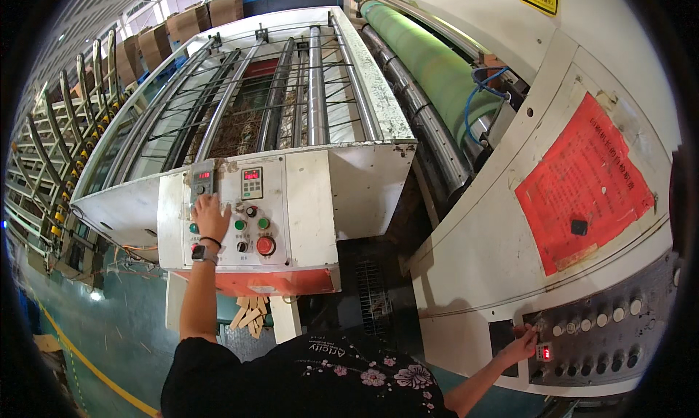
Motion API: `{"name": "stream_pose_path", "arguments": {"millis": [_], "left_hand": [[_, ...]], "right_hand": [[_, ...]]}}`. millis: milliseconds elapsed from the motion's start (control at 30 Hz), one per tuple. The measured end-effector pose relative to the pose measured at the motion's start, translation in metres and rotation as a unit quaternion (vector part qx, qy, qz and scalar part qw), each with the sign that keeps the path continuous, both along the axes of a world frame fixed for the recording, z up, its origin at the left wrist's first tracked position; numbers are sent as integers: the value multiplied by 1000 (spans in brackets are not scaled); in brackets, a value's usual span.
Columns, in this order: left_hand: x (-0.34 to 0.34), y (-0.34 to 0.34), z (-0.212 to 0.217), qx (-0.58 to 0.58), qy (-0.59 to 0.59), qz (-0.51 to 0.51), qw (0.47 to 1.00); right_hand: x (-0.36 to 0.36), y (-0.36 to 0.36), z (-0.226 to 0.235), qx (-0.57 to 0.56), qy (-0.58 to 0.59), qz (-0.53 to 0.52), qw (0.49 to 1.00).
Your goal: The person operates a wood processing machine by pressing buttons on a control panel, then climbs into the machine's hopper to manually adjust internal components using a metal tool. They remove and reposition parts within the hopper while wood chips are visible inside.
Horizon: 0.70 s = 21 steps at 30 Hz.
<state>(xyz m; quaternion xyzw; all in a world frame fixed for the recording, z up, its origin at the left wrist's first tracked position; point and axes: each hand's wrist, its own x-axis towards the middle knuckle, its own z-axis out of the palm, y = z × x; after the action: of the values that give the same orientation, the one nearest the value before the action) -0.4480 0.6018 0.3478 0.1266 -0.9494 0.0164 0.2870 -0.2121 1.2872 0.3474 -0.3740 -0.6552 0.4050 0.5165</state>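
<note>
My left hand (210, 218), a watch on its wrist, reaches onto the white control panel (300, 199) in front of me. Its fingers are stretched out and touch the lower part of a grey controller (203, 176) with a red display. Nothing shows in its grasp. Far to the right, my right hand (520, 347) is at the left end of a dark button panel (582, 351), beside a small red display (544, 353). Thumb and fingers are pinched together there; whatever lies between them is hidden.
Beyond the control panel lies a white-framed machine bed with steel rollers (315, 83). A green roller (426, 61) runs along its right. A red emergency button (266, 245) sits near my left hand. Wooden strips (251, 314) lie below. Metal arms (54, 137) stand far left.
</note>
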Motion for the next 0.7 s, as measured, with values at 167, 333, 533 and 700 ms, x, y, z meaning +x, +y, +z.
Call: {"name": "stream_pose_path", "arguments": {"millis": [167,333,533,700], "left_hand": [[4,105,2,128,38,-200,971],[13,228,-8,193,7,-390,900],[13,266,-50,163,-52,-398,901],[15,270,-47,103,-64,-390,913]], "right_hand": [[5,6,-2,12,-8,8,1000],[0,-2,4,9,-43,-26,999],[2,3,1,31,-66,-20,997],[2,-1,6,24,-50,0,998]]}}
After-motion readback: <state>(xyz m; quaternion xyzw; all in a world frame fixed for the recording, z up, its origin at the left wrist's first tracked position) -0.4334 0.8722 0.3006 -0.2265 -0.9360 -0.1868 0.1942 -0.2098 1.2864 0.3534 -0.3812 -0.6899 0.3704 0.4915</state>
